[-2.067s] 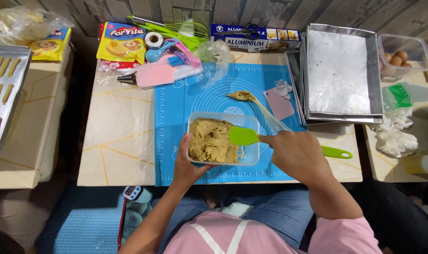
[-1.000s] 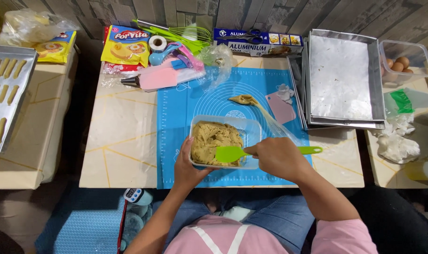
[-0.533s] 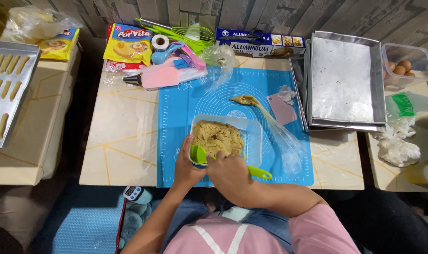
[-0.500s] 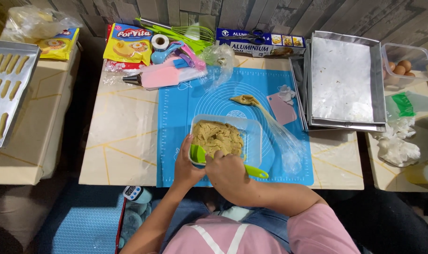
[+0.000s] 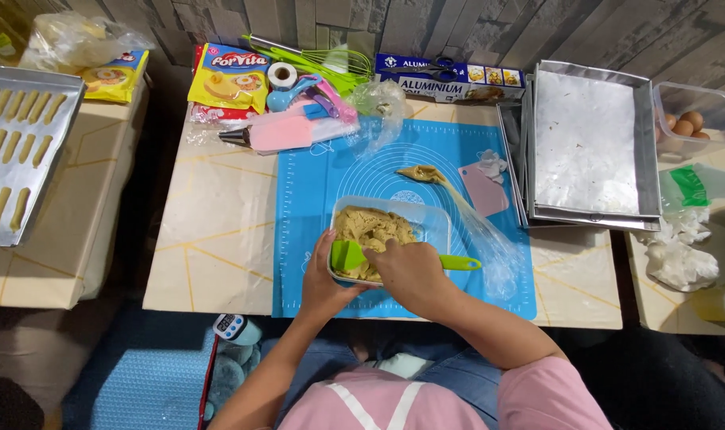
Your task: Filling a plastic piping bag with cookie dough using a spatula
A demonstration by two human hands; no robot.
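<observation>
Tub (image 5: 426,227) sits at the mat's (image 5: 315,183) near edge; left hand (image 5: 324,275) cups its left wall, right hand (image 5: 410,271) grips the spatula (image 5: 350,255), handle pointing right

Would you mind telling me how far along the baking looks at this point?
Done: one tray on the left already holds rows of piped dough strips. In hand: the left hand steadies the clear tub while the right hand works the green spatula through the dough. Left: plenty of dough remains, the piping bag lies nearly empty, and the lined tray is bare.
</observation>
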